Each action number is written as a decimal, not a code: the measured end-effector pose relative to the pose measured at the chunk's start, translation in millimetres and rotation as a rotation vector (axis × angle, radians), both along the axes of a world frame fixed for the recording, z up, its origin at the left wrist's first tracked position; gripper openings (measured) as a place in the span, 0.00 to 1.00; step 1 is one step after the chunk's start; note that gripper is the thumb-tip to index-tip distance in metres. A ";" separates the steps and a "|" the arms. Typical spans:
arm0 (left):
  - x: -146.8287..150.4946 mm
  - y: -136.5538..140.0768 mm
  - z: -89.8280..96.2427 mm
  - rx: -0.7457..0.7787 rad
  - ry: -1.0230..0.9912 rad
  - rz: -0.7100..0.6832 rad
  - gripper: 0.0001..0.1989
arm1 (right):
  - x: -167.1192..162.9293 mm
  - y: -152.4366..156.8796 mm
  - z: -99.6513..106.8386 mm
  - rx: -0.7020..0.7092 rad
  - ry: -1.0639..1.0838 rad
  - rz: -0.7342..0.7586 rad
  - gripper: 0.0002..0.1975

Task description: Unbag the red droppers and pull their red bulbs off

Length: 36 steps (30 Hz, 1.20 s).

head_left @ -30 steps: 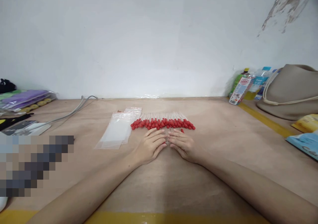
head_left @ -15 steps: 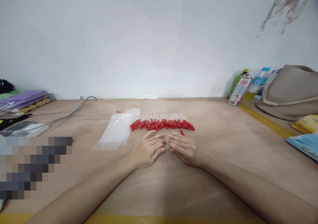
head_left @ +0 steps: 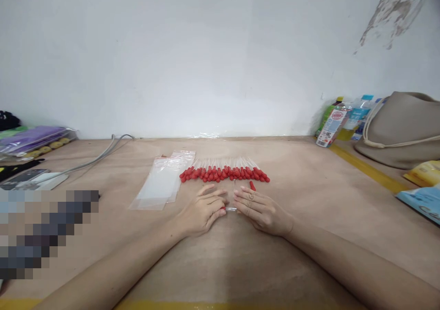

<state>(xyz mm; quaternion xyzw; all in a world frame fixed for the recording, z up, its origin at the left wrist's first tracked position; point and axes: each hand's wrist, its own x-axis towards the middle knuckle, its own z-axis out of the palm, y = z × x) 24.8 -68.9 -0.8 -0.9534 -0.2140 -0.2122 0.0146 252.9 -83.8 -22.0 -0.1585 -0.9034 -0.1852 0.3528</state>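
Observation:
My left hand (head_left: 207,210) pinches the red rubber bulb of a glass dropper (head_left: 231,209), low over the table. On the right, my right hand (head_left: 261,212) has its fingers closed round the other end of the clear tube, whose tip is hidden. Just beyond my right fingertips lies a loose red rubber bulb (head_left: 252,185). A thin clear tube (head_left: 234,185) points away from me near the same fingertips. Behind both hands is a row of droppers (head_left: 225,173), red bulbs towards me and clear tubes towards the wall.
Clear zip bags (head_left: 151,191) overlap left of the row. Further left are a grey cable (head_left: 92,159) and a packet of purple items (head_left: 37,138). Bottles and a carton (head_left: 332,127), a beige bag (head_left: 398,129) and a blue packet (head_left: 421,202) stand or lie right.
My hands have drawn slightly apart, showing a little more of the tube between them. The droppers, loose bulb and bags stay in place.

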 end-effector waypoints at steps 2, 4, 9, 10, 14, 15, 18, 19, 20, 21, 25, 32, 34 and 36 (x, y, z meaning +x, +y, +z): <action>-1.3 0.3 -0.8 -0.006 0.002 -0.012 0.10 | 1.7 0.2 -1.5 -0.002 -0.011 -0.001 0.18; -2.6 0.4 -1.4 -0.016 0.001 -0.017 0.10 | 2.8 0.1 -2.3 0.000 -0.006 -0.004 0.18; -5.0 -3.1 -1.3 -0.016 -0.036 -0.022 0.09 | 0.4 -4.0 1.8 0.005 0.008 0.012 0.16; -5.7 -4.3 -1.0 -0.019 -0.043 -0.018 0.09 | -0.4 -5.0 2.9 0.008 0.018 0.020 0.16; -13.5 -5.6 0.4 -0.064 -0.066 0.003 0.08 | 1.8 -4.6 2.9 0.004 0.042 0.051 0.18; -17.1 -4.3 0.9 -0.077 -0.082 0.026 0.08 | 3.8 -3.1 1.8 -0.007 0.064 0.040 0.19; -30.0 3.8 3.5 -0.074 -0.180 0.207 0.10 | 9.8 4.1 -2.0 -0.078 0.203 -0.088 0.20; -34.2 7.1 4.8 -0.067 -0.216 0.291 0.11 | 10.9 6.6 -3.0 -0.106 0.254 -0.148 0.20; -37.9 10.3 6.2 -0.057 -0.248 0.374 0.11 | 11.3 8.8 -3.7 -0.133 0.289 -0.204 0.19; -41.2 13.1 7.6 -0.049 -0.268 0.447 0.11 | 11.0 10.5 -4.1 -0.155 0.305 -0.253 0.18; -51.7 20.8 11.9 -0.031 -0.199 0.639 0.11 | 6.9 11.8 -1.4 -0.205 0.265 -0.444 0.16; -63.7 29.0 12.1 -0.119 -0.093 0.808 0.10 | -0.6 11.2 2.6 -0.150 0.249 -0.593 0.07; -65.0 31.1 10.0 -0.135 -0.101 0.807 0.07 | -3.0 13.2 0.7 -0.128 0.233 -0.596 0.07; -65.2 32.1 8.4 -0.158 -0.103 0.803 0.06 | -5.5 14.6 -0.7 -0.113 0.207 -0.598 0.07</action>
